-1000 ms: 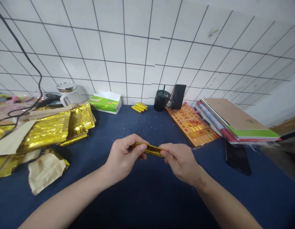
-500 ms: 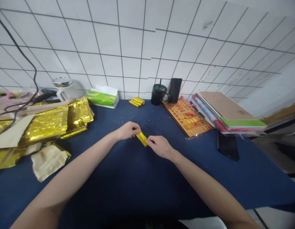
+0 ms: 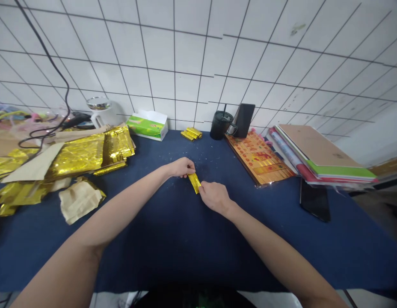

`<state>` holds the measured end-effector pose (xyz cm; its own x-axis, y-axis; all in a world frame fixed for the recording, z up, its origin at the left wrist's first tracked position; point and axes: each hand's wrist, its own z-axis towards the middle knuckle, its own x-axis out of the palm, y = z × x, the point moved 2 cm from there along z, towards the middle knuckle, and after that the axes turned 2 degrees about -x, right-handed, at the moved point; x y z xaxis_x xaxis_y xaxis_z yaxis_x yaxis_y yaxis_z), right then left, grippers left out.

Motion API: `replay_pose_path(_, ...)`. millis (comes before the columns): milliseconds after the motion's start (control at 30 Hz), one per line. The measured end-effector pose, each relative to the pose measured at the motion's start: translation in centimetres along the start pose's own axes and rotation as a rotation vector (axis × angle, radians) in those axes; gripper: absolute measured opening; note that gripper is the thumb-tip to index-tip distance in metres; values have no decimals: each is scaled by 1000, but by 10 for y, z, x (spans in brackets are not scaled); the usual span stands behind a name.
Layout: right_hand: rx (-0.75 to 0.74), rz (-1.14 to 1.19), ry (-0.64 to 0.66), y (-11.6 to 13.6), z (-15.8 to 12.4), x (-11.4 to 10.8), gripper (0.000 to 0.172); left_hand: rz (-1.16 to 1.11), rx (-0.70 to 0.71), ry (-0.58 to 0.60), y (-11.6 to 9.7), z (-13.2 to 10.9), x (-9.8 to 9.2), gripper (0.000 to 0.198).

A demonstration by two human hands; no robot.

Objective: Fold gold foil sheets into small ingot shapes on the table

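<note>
A small strip of shiny gold foil paper [image 3: 194, 183] is held between my two hands above the dark blue table cover [image 3: 173, 239]. My left hand [image 3: 183, 167] pinches its far upper end with closed fingers. Closed on its near right end is my right hand [image 3: 215, 196], thumb and forefinger at the edge. The strip slants down to the right, and its ends are partly hidden by my fingers. Beyond my hands, close to the wall, lie several folded gold foil pieces [image 3: 191, 133].
Gold foil sheets [image 3: 78, 156] and a crumpled paper piece [image 3: 80, 200] lie left, with a white mug [image 3: 104, 115] behind. A tissue pack [image 3: 147, 125], black cup [image 3: 220, 125], upright phone [image 3: 245, 120], orange printed packet [image 3: 261, 157], stacked notebooks [image 3: 323, 147] and flat phone [image 3: 315, 201] stand around.
The whole view has shifted, so the table's things appear farther right. Both hands still grip the gold foil strip, which now lies at a slightly steeper slant.
</note>
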<state>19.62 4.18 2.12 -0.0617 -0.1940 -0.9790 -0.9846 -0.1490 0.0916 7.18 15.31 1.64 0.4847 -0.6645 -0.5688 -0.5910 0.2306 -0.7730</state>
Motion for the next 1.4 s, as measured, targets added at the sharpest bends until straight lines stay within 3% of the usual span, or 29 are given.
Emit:
replay_pose_path(233,-31,-60,20,1,2,0,39,93,21,-44,1,3,1,9)
replay_pose_path(667,-57,-130,25,-2,0,2,39,220,46,-15,-5,4,-2,12)
replay_pose_path(1400,-30,-183,-23,4,-1,3,36,539,82,-176,-8,2,9,11)
